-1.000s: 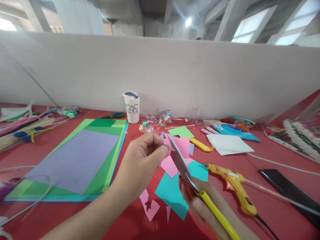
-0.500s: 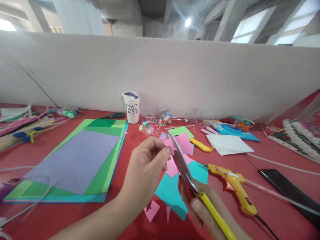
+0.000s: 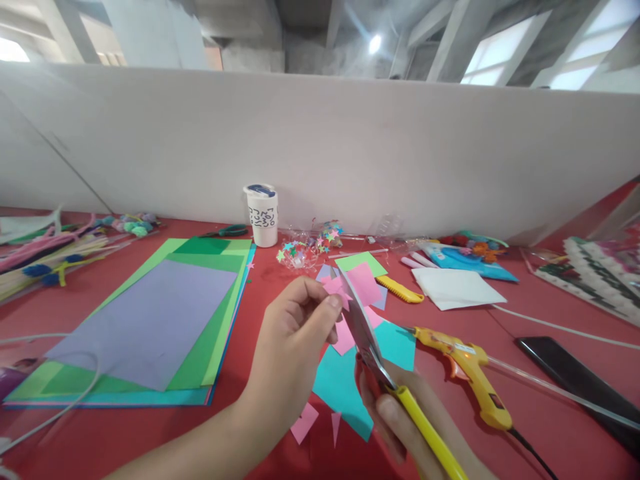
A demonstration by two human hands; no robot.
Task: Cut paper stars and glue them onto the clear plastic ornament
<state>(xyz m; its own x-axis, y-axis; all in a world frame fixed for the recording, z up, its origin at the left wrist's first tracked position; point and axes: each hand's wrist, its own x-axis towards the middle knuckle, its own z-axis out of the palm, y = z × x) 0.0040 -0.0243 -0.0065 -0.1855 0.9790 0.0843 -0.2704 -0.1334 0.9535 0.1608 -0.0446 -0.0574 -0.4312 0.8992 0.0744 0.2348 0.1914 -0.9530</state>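
Observation:
My left hand [image 3: 295, 333] is closed, pinching a small pink paper star [image 3: 336, 288] between thumb and fingertips. Around the yellow handles of a pair of scissors [image 3: 364, 330] my right hand [image 3: 405, 407] is wrapped. The blades point up and away, right beside the star's edge; whether they touch the paper I cannot tell. Behind and below lie pink paper pieces [image 3: 365, 283], a lime green square [image 3: 361, 263] and a turquoise sheet [image 3: 343, 393], partly hidden by my hands. Near my left forearm a pink offcut [image 3: 304, 424] and a thin pink sliver [image 3: 336, 428] rest on the table.
A paper stack [image 3: 165, 320] lies left. A white cup [image 3: 263, 217] stands before the white partition [image 3: 320, 147], near star confetti [image 3: 300, 252]. Rightward are a yellow utility knife [image 3: 400, 290], white paper [image 3: 459, 288], a yellow glue gun [image 3: 467, 373] with its cord, and a black object [image 3: 565, 373].
The paper star has turned slightly in my left fingers, showing more of its points. My left hand has shifted a little, and the scissors stay close beside the star.

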